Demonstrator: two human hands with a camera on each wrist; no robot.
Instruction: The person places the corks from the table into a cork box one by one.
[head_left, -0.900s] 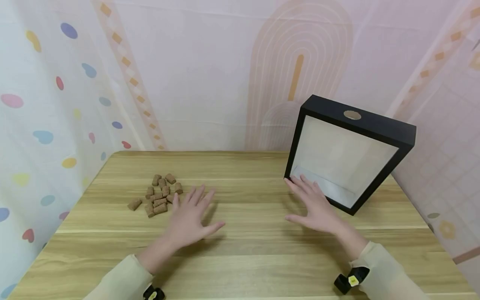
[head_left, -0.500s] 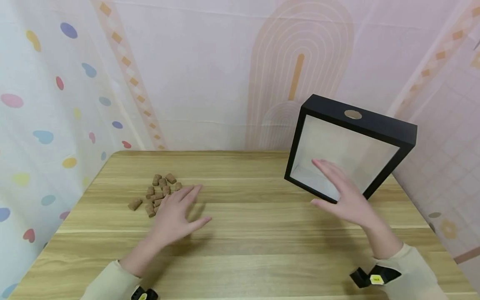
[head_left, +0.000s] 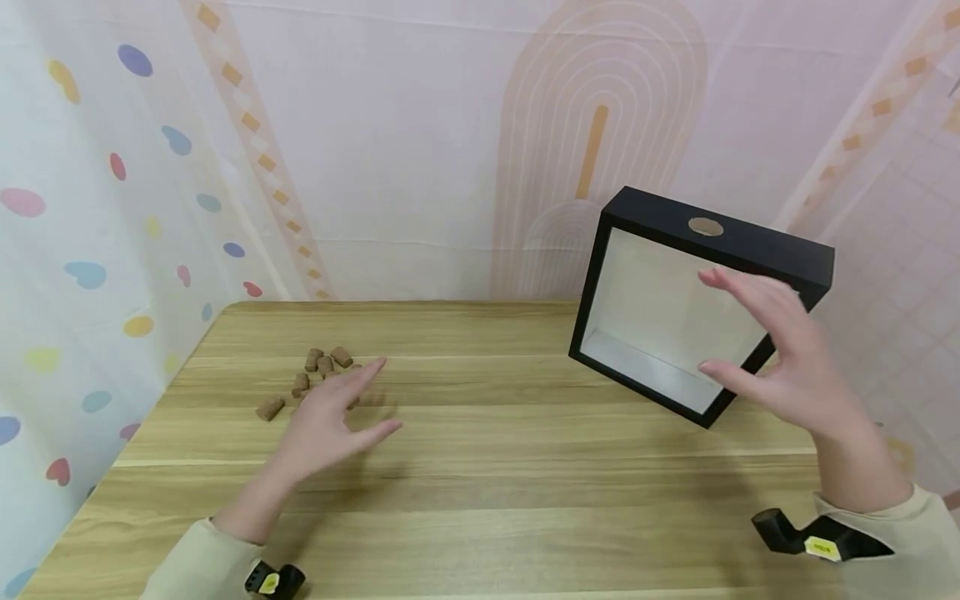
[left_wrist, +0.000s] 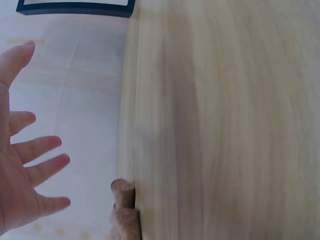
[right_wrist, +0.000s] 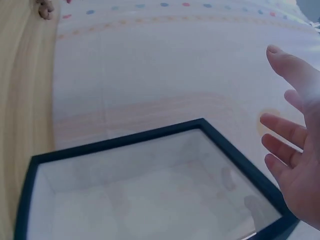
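Note:
A black shadow-box frame (head_left: 750,242) with a glass front and a round hole in its top edge stands tilted at the table's right rear; it also fills the right wrist view (right_wrist: 150,145). My right hand (head_left: 787,358) is raised in front of the frame's right side, fingers spread, holding nothing. A pile of brown corks (head_left: 318,371) lies on the left of the wooden table (head_left: 495,467). My left hand (head_left: 330,417) hovers flat over the pile's near edge, fingers straight, holding nothing; two corks (left_wrist: 124,205) show beside it in the left wrist view.
Patterned fabric walls (head_left: 375,150) close in the table on the left, back and right. One cork (head_left: 268,408) lies apart to the left of the pile. Bare wood lies between the corks and the frame.
My right hand has risen from the table at the frame's lower left corner up to its right side. My left hand has slid left and forward onto the corks.

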